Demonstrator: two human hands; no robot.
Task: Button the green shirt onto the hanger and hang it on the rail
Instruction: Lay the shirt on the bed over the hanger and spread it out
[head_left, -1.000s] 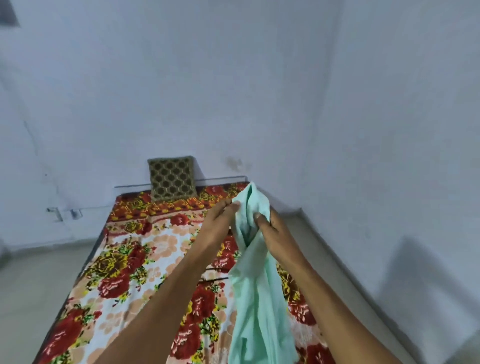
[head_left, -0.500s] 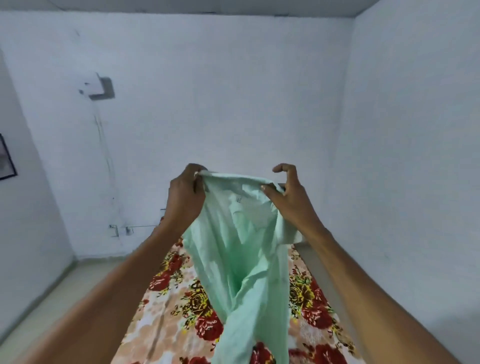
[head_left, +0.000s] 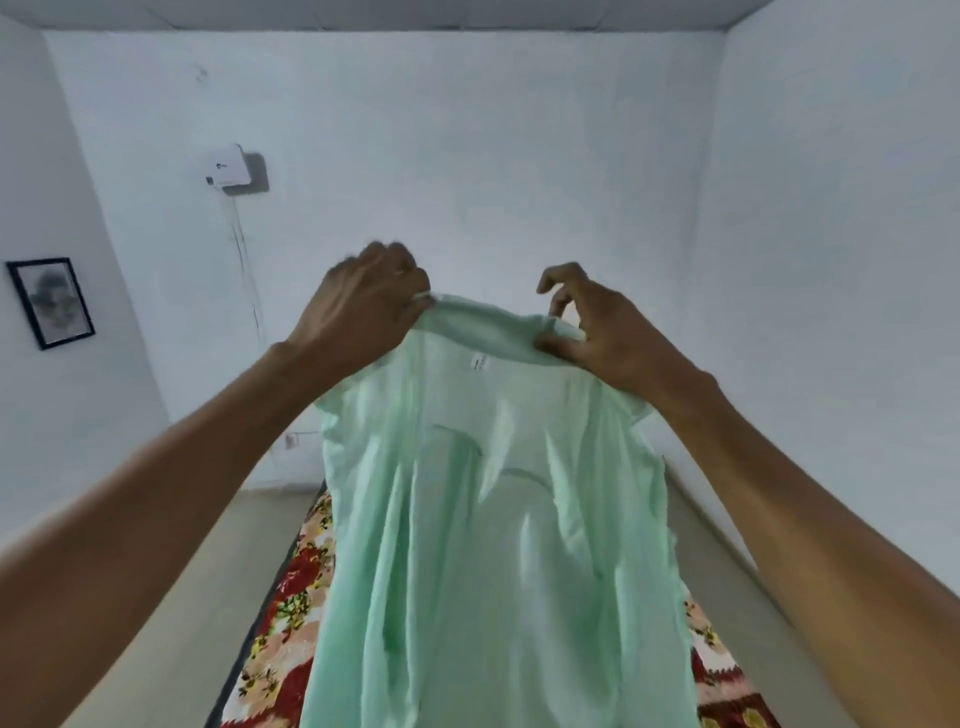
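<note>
Left hand (head_left: 363, 306), right hand (head_left: 602, 332) pinch green shirt (head_left: 493, 519) collar, above bed (head_left: 291, 597).

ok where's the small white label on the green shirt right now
In the head view the small white label sits just below the collar of the pale green shirt, centre frame, between the left hand and the right hand gripping the collar.

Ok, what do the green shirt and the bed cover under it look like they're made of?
The green shirt looks like a thin, light woven cloth, perhaps cotton or a blend: matte, softly draping in long folds, with light showing through it. Both the left hand and the right hand hold it at the collar. The bed cover looks like printed fabric with a matte floral pattern; its fibre can't be told.
</note>
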